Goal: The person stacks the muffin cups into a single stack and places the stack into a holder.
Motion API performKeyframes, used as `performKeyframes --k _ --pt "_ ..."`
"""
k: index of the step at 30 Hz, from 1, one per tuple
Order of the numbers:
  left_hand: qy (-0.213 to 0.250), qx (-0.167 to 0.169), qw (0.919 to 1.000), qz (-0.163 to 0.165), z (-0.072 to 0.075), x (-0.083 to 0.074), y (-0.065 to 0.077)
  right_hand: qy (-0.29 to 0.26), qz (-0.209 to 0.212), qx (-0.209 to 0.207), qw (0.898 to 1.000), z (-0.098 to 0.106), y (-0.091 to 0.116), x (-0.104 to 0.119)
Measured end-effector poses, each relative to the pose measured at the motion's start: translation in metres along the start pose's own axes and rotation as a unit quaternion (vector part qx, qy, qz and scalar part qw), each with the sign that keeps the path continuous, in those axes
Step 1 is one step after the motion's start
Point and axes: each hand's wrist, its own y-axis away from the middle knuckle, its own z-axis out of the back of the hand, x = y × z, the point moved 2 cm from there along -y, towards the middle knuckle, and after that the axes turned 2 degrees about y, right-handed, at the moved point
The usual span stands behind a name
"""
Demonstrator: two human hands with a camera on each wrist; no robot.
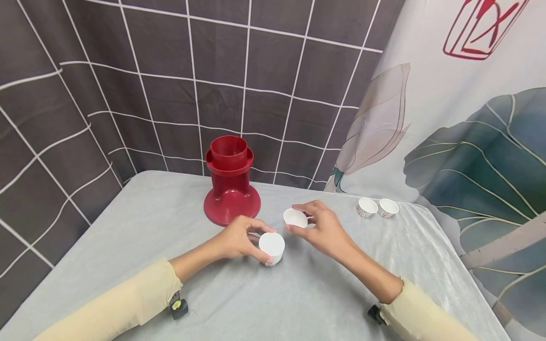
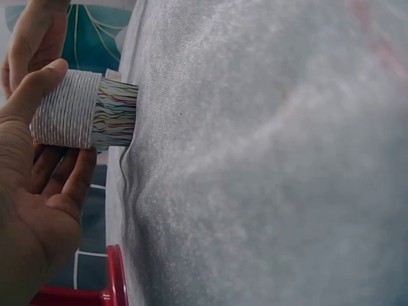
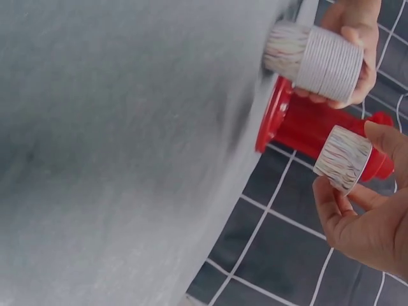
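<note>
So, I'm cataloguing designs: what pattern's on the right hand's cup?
Wavy, multicoloured streaks on white; the right wrist view shows the paper cup best.

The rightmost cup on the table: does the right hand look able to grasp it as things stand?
Probably not: the right hand is holding one cup, and another cup stands roughly between it and the rightmost cup.

Remotely I count: one left hand (image 1: 240,240), gripping; one right hand (image 1: 324,229), pinching; two forearms (image 1: 198,260), angled inward.
</note>
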Motion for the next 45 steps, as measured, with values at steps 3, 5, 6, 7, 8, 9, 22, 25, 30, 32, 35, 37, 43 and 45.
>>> performKeyframes --k 3,5,6,7,8,9,22,25,30,32,35,37,43,45 --pt "0.0 0.001 1.0 -0.003 0.0 0.0 0.0 -0.003 0.01 0.001 1.0 -0.001 0.002 0.004" --pt "-0.003 0.003 1.0 -0.006 0.0 0.0 -0.001 -0.004 0.015 0.002 1.0 -0.002 0.003 0.007" --pt "-0.005 0.003 1.0 -0.008 0.001 0.0 -0.001 -0.004 0.017 0.001 1.0 -0.002 0.004 0.008" --pt "-0.006 0.004 0.9999 -0.008 0.001 0.0 -0.001 -0.004 0.018 0.001 1.0 -0.003 0.005 0.01" --pt "-0.007 0.005 0.9999 -0.009 0.001 0.0 -0.001 -0.005 0.02 0.0 1.0 -0.003 0.006 0.011" --pt "-0.008 0.005 0.9999 -0.011 0.001 0.0 -0.001 -0.007 0.02 0.0 1.0 -0.003 0.007 0.013" --pt "-0.033 0.011 0.9992 -0.018 0.003 0.003 -0.001 -0.045 0.064 0.028 0.996 -0.013 0.015 0.031" --pt "-0.034 0.013 0.9992 -0.018 0.003 0.003 -0.001 -0.051 0.074 0.037 0.995 -0.015 0.016 0.033" --pt "-0.026 0.016 0.9994 -0.018 0.002 0.001 -0.001 -0.05 0.081 0.053 0.994 -0.019 0.018 0.034" --pt "-0.021 0.017 0.9995 -0.018 0.001 0.001 -0.001 -0.048 0.085 0.059 0.993 -0.02 0.019 0.034" --pt "-0.017 0.017 0.9995 -0.019 0.001 0.002 -0.001 -0.041 0.089 0.065 0.993 -0.023 0.02 0.033" --pt "-0.017 0.017 0.9995 -0.019 0.001 0.002 -0.001 -0.032 0.093 0.062 0.993 -0.024 0.021 0.032" --pt "-0.022 0.015 0.9995 -0.017 0.002 0.003 -0.001 -0.005 0.099 0.054 0.994 -0.025 0.021 0.031" --pt "-0.026 0.013 0.9993 -0.021 0.002 0.003 -0.001 0.001 0.101 0.057 0.993 -0.025 0.021 0.031"
